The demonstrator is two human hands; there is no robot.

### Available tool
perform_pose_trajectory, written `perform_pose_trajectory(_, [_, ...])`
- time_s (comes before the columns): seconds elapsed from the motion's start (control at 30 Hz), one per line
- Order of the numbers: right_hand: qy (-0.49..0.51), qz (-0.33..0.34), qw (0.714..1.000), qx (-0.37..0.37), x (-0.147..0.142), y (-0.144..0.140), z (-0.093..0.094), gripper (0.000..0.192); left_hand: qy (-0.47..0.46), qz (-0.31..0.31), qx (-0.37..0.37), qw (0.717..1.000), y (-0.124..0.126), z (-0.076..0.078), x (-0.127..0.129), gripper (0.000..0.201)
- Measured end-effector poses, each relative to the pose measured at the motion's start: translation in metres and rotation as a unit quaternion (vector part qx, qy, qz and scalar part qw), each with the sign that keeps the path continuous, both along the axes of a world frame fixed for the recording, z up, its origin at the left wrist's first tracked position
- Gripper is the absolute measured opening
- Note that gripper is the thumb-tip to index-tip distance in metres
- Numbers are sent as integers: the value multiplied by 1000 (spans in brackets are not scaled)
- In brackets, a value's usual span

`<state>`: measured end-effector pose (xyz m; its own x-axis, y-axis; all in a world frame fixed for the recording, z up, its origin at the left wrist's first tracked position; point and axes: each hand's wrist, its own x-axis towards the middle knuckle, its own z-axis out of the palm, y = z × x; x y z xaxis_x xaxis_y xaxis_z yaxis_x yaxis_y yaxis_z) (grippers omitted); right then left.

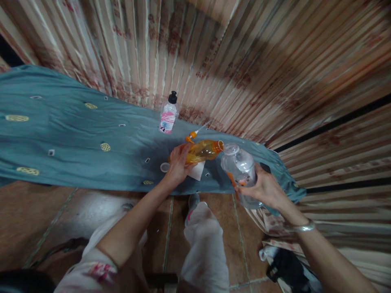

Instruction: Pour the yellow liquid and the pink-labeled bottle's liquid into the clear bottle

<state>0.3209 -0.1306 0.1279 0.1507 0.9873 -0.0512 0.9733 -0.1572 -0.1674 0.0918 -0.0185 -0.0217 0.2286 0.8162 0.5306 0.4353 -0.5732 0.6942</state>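
My left hand is wrapped round an orange see-through bottle, which lies nearly level with its open mouth toward the right. In my right hand is a clear plastic bottle with an orange label, uncapped and a little tilted. The two mouths are close together; I cannot tell whether they touch. Behind the orange bottle lies an orange pump top with a thin pale tube. A white round cap and a white paper piece are near my left hand.
A clear bottle with a pink label and black cap stands at the back of the teal cloth-covered surface. A pleated patterned curtain hangs right behind it. Dark and white cloth items lie on the tiled floor at lower right.
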Motion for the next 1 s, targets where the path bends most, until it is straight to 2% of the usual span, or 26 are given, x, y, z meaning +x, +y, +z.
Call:
perform_pose_trajectory(0.2, [45,-22,999,20,-8,8,-11,73,-14,8,3,1000,3,-1,-3,59])
perform_pose_trajectory(0.47, [76,-23,996,41,-15,16,-12,68,-29,2,12,1000,4,-2,-6,61])
perform_pose_trajectory(0.6, [71,-14,996,49,-14,18,-9,66,-32,7,4,999,5,-2,-6,63])
perform_pose_trajectory(1.0, [23,3,999,46,-8,18,-7,75,-25,-5,-16,1000,5,-2,-9,62])
